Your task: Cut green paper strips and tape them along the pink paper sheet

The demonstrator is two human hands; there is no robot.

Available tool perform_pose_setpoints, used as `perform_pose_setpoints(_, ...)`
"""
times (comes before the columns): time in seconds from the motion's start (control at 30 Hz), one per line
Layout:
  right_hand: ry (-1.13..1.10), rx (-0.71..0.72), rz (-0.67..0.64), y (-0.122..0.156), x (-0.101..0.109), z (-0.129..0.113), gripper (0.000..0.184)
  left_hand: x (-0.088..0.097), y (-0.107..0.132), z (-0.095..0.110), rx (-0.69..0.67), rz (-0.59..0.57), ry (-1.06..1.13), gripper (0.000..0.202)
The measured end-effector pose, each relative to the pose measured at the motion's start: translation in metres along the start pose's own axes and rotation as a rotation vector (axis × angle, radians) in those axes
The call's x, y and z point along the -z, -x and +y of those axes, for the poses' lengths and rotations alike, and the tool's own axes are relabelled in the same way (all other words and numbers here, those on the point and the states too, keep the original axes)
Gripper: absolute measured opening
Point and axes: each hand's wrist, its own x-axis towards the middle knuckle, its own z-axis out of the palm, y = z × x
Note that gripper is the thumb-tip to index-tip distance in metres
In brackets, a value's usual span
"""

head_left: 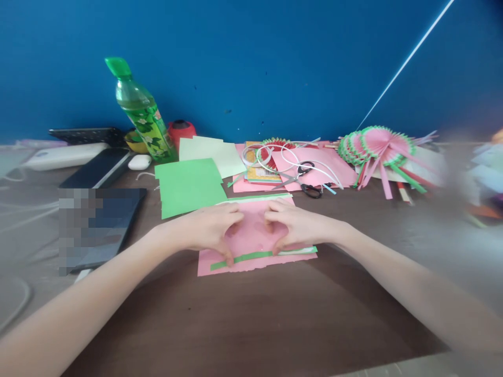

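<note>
A pink sheet of paper lies on the table in front of me, with a torn-looking near edge. A narrow green paper strip runs across its near part, and its right end shows white. My left hand rests on the sheet's left side, its thumb on the strip and its fingers bent inward, apart from the thumb. My right hand mirrors it on the right, thumb tip at the strip, fingers curled over the sheet. Some fingertips are hidden. Another green-and-white edge shows along the far side.
Green paper and pale paper lie beyond my left hand. Black-handled scissors rest on pink sheets behind. Pleated paper fans stand at right. A green bottle and a dark device are at left.
</note>
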Motion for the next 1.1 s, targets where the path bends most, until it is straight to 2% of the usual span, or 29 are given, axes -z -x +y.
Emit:
perform_pose_setpoints(0.2, -0.018, 0.017, -0.002, 0.0003, 0.0007, -0.0003, 0.032, 0.0061, 0.0041, 0.0047, 0.031, -0.013, 0.027, 0.036)
perform_pose_setpoints(0.33, 0.005, -0.013, -0.014, -0.0003, 0.0022, -0.0025, 0.036, 0.0053, 0.0055, 0.0077, 0.003, -0.052, 0.004, 0.037)
perform_pose_setpoints(0.8, 0.020, -0.008, -0.002, -0.0015, -0.0002, -0.0010, 0.037, -0.0002, 0.0001, 0.0009, -0.010, -0.011, -0.040, 0.042)
perform_pose_setpoints(1.1, 0.003, 0.002, -0.012, -0.0020, 0.0006, 0.0013, 0.035, 0.0037, 0.0015, 0.0004, 0.018, -0.046, 0.030, 0.043)
